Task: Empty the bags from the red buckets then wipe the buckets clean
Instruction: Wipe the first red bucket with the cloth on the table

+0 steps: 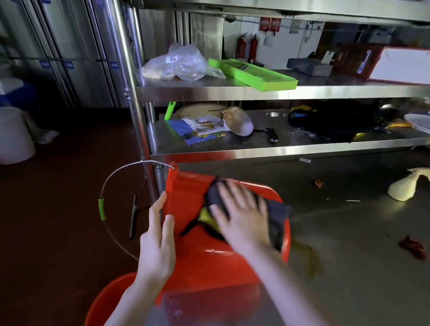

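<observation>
Red bucket [224, 255] steadied by flat left hand [157, 240]; right hand [242, 215], fingers spread, presses dark cloth [274, 221] on it.

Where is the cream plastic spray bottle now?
In the head view, the cream plastic spray bottle lies on its side on the grey steel worktop at far right, right of the tipped red plastic bucket.

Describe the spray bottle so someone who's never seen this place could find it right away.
Start at the steel shelf rack and drop to the grey worktop below its lowest shelf. Right of the tipped red bucket lies the spray bottle. It is the only pale cream thing there, on its side; nearby scraps are small and reddish.
</observation>
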Demonstrator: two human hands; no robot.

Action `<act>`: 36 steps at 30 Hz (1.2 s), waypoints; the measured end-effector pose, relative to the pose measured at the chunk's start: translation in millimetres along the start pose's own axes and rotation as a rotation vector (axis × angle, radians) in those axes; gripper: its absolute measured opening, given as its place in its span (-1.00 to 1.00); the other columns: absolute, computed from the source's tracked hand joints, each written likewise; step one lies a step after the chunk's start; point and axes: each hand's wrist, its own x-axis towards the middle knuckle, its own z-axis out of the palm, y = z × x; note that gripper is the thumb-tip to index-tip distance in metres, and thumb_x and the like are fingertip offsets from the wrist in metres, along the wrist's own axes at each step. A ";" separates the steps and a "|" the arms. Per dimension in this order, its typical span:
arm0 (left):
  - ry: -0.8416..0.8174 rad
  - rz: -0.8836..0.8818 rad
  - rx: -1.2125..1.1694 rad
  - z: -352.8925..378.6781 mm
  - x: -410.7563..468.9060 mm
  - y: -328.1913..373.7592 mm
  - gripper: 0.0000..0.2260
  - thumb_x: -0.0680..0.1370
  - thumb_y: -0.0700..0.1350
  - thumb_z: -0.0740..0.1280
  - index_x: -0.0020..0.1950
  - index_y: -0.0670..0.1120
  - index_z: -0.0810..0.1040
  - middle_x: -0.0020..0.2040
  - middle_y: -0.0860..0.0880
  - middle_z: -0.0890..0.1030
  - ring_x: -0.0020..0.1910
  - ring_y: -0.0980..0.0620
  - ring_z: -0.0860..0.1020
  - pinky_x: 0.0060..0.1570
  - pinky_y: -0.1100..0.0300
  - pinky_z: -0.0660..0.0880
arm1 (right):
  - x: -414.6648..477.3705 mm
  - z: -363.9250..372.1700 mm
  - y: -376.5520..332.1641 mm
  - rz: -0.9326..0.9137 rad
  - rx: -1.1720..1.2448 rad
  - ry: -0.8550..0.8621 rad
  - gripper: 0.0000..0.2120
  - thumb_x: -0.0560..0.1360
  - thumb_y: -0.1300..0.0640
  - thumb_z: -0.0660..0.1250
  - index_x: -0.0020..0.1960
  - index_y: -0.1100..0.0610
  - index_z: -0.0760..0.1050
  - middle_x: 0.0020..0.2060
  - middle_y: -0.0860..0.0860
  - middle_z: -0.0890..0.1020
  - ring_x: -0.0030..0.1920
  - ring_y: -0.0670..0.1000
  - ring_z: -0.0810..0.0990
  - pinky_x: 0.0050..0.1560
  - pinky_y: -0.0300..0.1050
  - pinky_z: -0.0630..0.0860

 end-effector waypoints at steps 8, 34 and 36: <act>0.013 0.043 -0.012 -2.2 -23.9 -4.2 -0.62 0.62 0.13 0.04 0.42 0.44 0.17 -0.56 0.00 0.28 -0.60 0.13 0.23 -0.57 0.31 0.21 | 31.0 -12.6 4.2 0.128 0.032 -0.038 -0.52 0.60 -0.21 -0.01 0.47 -0.12 0.31 0.47 -0.15 0.34 0.46 0.02 0.29 0.42 0.06 0.21; -0.006 -0.002 0.082 -11.7 -7.5 24.0 -0.67 0.67 0.01 0.09 0.42 0.27 0.27 -0.50 0.07 0.46 -0.58 0.10 0.39 -0.52 0.34 0.33 | -4.8 -18.1 -16.3 0.089 0.030 -0.033 -0.49 0.59 -0.27 -0.04 0.48 -0.17 0.27 0.50 -0.18 0.27 0.49 -0.03 0.22 0.41 0.16 0.16; 0.013 -0.001 0.106 -15.3 -0.1 20.4 -0.67 0.67 -0.01 0.09 0.43 0.22 0.31 -0.19 0.09 0.63 -0.26 0.20 0.61 -0.27 0.46 0.41 | -14.1 -13.8 -64.8 -0.163 0.086 0.029 -0.49 0.57 -0.24 -0.02 0.46 -0.13 0.31 0.49 -0.14 0.32 0.47 0.01 0.28 0.38 0.20 0.21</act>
